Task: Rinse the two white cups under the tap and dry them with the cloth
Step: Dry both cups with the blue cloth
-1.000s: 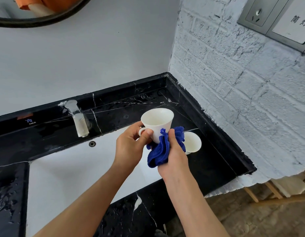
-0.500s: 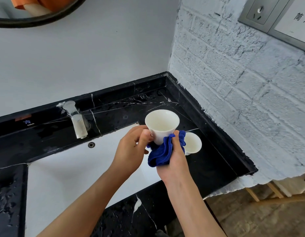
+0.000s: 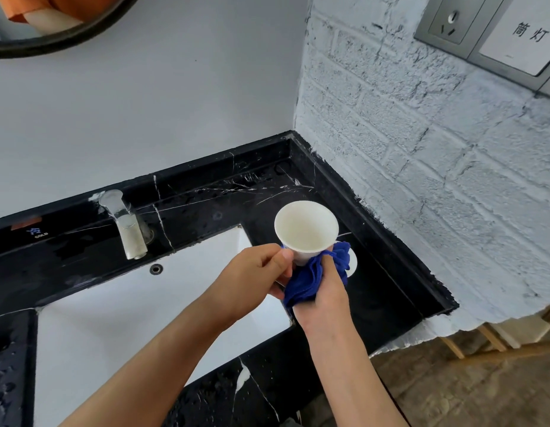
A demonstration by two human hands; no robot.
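- Since a second ago, the held cup (image 3: 306,231) has been turned so its handle no longer shows and its mouth tips toward the camera; the cloth (image 3: 313,277) has slid from its side down to the base.
- Head view, centre right: the left hand (image 3: 252,278) is closed on the lower part of the cup, thumb and fingers pinching near the foot, likely to steady it while it is wiped.
- Right hand (image 3: 324,292) is clamped around the bunched blue cloth, pressing it against the cup's foot and lower wall, probably to catch drips there.
- Second cup (image 3: 351,262) sits on the black bench (image 3: 391,291) just behind the cloth, mostly hidden; whether it is dry I cannot tell.
- Both hands work over the right edge of the white sink (image 3: 129,318), so drips would fall into it or onto the bench.
- Tap (image 3: 125,229) at left centre shows no running water; rinsing seems finished for this cup, drying under way.
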